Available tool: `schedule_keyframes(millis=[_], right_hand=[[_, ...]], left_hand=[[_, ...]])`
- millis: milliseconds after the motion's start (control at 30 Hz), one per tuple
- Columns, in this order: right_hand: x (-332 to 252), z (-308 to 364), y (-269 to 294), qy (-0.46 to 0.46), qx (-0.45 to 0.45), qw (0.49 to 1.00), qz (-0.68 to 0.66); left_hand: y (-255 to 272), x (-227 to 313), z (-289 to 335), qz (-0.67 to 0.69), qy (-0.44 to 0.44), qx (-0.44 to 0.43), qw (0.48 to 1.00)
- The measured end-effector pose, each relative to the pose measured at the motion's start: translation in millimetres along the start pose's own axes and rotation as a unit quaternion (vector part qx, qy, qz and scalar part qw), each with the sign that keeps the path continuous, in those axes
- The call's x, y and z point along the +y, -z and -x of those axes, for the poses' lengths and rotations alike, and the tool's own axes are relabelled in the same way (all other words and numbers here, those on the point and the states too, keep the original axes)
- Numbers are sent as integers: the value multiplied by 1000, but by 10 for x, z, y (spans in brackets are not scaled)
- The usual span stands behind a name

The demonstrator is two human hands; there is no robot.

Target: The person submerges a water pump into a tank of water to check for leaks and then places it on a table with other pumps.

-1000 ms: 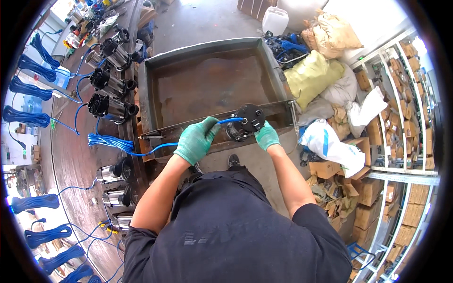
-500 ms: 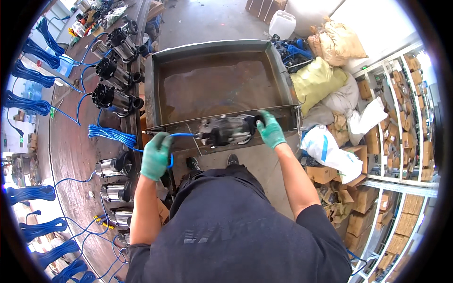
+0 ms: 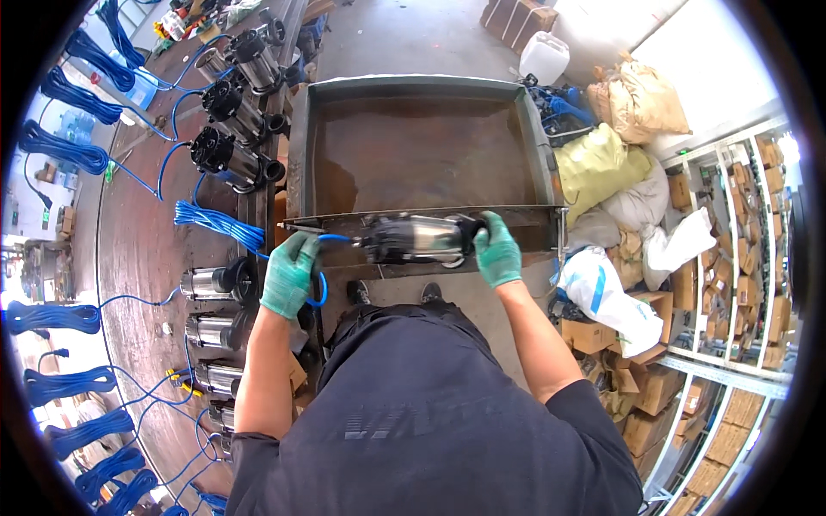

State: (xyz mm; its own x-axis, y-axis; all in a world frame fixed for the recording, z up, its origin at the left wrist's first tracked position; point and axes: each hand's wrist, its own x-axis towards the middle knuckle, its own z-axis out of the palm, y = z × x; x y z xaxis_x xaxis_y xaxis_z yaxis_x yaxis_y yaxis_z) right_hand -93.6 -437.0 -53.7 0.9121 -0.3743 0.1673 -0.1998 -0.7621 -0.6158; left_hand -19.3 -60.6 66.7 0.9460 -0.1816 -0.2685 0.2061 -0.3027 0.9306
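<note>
Left hand (image 3: 290, 275) fingers grasp blue cable (image 3: 333, 238); right hand (image 3: 498, 252) fingers grip submersible pump's (image 3: 433, 239) black end. Likely heavy, rigid, slick-cased; support both ends.

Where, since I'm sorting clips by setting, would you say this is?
Likely a workshop: pump-like metal units with blue cables line the bench, a tank of brownish liquid stands ahead, and shelves hold cardboard boxes.

Floor (image 3: 404, 43): smooth, grey, paler toward the far side | wall (image 3: 723, 77): plain white, far right, with a corner | table (image 3: 142, 232): long, reddish-brown, scuffed top, along the left | shelves (image 3: 731, 375): pale metal frame, right, stacked with brown boxes (image 3: 731, 439) | light: bright, whitening the left edge
</note>
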Motion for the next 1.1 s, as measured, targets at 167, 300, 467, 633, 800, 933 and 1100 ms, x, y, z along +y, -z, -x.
schedule_keyframes(millis=[167,300,467,633,800,933,1100], right_hand=[[565,-55,64,-87,-82,971,209],[714,-67,-32,-146,-189,947,217],[818,-17,-166,-196,-195,940,202],[789,-28,-135,-186,-211,940,195],[1042,43,-224,-176,-198,945,193],[969,-9,-237,-187,-218,939,188],[1143,12,-265,-178,-213,943,184]], left_hand=[[-628,474,-243,-53,-115,-87,988],[-1054,645,-368,-80,-93,-184,975],[-1094,691,-362,-236,-145,-173,945],[-830,1169,-105,-502,-369,-101,776],[-507,2196,531,-633,-423,-176,624],[-625,2596,1166,-551,-556,-100,614],[-643,2641,1198,-499,-641,-88,577]])
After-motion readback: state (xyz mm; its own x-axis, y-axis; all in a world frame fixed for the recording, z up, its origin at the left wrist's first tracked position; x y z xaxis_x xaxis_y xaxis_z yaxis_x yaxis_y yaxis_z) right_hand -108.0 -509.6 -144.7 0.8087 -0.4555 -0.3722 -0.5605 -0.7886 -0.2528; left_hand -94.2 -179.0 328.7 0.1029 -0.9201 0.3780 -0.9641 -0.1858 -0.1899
